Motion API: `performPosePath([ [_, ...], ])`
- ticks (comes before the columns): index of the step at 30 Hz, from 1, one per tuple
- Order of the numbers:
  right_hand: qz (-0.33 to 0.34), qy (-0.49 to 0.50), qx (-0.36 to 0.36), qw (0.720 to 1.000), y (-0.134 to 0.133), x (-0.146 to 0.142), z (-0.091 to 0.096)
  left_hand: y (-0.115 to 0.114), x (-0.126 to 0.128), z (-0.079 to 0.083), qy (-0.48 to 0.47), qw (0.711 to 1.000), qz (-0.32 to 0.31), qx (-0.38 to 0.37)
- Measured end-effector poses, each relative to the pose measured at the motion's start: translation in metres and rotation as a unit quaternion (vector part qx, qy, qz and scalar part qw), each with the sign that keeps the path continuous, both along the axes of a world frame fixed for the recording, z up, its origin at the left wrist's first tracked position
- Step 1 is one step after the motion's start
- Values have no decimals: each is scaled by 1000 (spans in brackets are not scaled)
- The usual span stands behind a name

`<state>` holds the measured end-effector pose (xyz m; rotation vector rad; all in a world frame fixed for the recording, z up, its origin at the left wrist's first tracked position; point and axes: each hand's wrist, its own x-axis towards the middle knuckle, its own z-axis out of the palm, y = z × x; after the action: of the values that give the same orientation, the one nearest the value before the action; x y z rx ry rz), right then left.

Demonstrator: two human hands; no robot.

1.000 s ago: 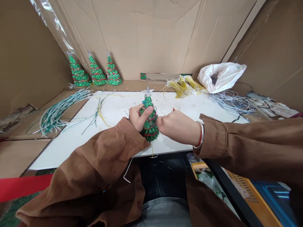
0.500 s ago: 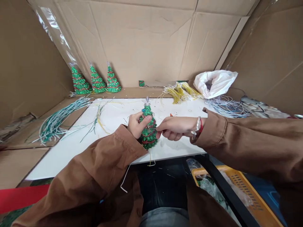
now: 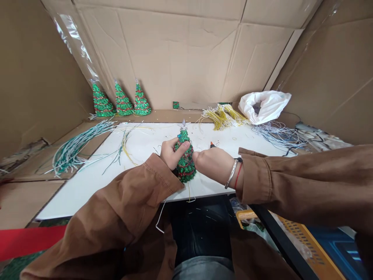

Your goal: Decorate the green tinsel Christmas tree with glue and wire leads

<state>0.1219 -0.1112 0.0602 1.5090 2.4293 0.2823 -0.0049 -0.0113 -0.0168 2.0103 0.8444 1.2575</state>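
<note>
A small green beaded Christmas tree with red garlands and a clear top stands upright over the front of the white board. My left hand is closed around its left side, thumb across the front. At the tree's right side is my right hand, its back turned to me and its fingers curled in; what they pinch, if anything, is hidden. Just behind that hand an orange-tipped item pokes out, mostly covered. Thin yellow and white wires hang below the tree's base.
Three similar trees stand along the back left. Green-and-white wires lie at left, yellow wires at the back. A white plastic bag and bluish wires lie at right. Cardboard walls surround the white board; a yellow crate sits below.
My right hand has rolled over so its back faces me, and its wrist has dropped lower. The orange tip behind it shows more. My left hand keeps its hold on the tree.
</note>
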Motion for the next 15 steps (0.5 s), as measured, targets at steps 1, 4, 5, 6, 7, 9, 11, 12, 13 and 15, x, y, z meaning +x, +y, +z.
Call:
performPosePath([
  [1, 8, -6, 2, 1000, 1, 0, 1, 0, -1, 0, 1, 1000, -4, -1],
  [4, 18, -9, 5, 1000, 2, 1, 4, 0, -2, 1, -2, 1000, -7, 2],
  [5, 17, -4, 0, 1000, 3, 2, 5, -1, -2, 2, -2, 1000, -7, 0],
  [6, 12, 3, -6, 1000, 3, 3, 6, -1, -2, 2, -2, 1000, -6, -3],
  [7, 5, 13, -12, 1000, 5, 4, 7, -1, -2, 2, -3, 1000, -7, -8],
  [9, -9, 37, -32, 999, 9, 7, 8, -1, -3, 3, -9, 1000, -14, -23],
  [11, -16, 80, -72, 994, 16, 12, 9, -1, -3, 3, -19, 998, -32, -40],
  [12, -23, 112, -108, 988, 21, 14, 8, 0, -4, 3, -22, 998, -44, -47],
  [13, -35, 155, -152, 976, 25, 17, 7, 0, -4, 4, -24, 997, -56, -53],
  [15, -85, 255, -262, 927, 32, 22, 3, 0, -5, 4, -25, 996, -70, -57],
])
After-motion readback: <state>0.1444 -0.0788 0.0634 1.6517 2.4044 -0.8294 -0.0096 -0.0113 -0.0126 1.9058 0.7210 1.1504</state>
